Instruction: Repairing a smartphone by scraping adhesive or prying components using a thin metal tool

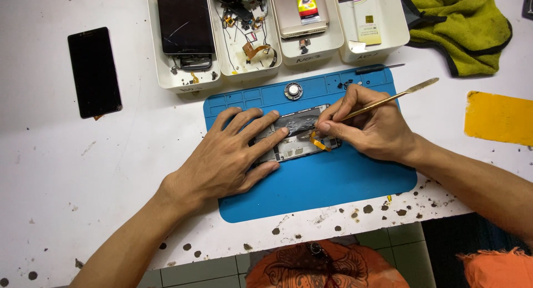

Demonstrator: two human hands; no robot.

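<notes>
Opened phone [294, 137] lay on blue mat [333, 182], mid bench [83, 177]. Left hand [227, 155] was pressed flat on it, fingers released. Right hand [372, 124] fingers were clenched on metal spudger [388, 99], tip at flex cable [319, 144]. Recommended: shallow angle, light pressure, steady hold w/ left.

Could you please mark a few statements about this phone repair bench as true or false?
1. The left hand presses flat on the opened phone. True.
2. The right hand holds a screwdriver with a red handle. False: it holds a thin metal spudger.
3. The opened phone lies on a blue mat. True.
4. A green cloth covers the mat. False: it lies apart, at the table's upper right.
5. A dark phone lies left of the white trays. True.
</notes>
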